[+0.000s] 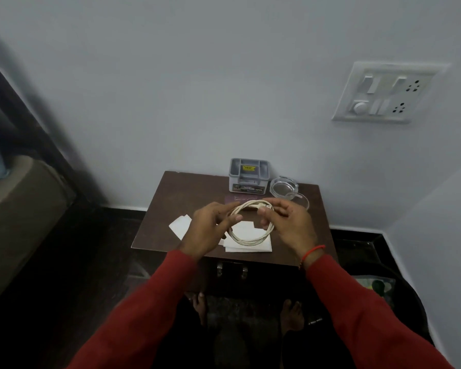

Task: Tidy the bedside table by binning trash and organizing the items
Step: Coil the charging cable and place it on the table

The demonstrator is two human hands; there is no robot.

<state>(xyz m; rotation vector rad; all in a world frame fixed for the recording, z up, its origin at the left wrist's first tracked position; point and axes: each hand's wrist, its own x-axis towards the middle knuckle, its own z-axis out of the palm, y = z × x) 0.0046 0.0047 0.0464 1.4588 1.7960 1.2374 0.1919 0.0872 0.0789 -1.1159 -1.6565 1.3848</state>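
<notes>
Head view, looking down at a dark wooden bedside table (171,209) set against a pale wall. Both hands, in red sleeves, hold a coiled white cable (250,237) above the near half of the tabletop. The left hand (210,230) grips the left side of the coil between thumb and fingers; the right hand (290,225), with a red thread on its wrist, pinches the far right of the coil where the plug ends appear to meet, though blur hides the exact contact. Beneath the coil lie white paper pieces (250,245), with another white slip (180,225) to the left, partly covered by the left hand. At the far edge of the table stands a grey compartmented organizer box (246,177), a yellow label visible inside it. Just right of the box sits a clear glass ashtray (284,187), resting on or beside a clear round dish. A dark reddish booklet (233,202) lies flat in front of the box. A switch panel (386,93) is mounted on the wall at upper right; a dark bin (399,288) stands on the floor at right, a bed (19,198) at left.
</notes>
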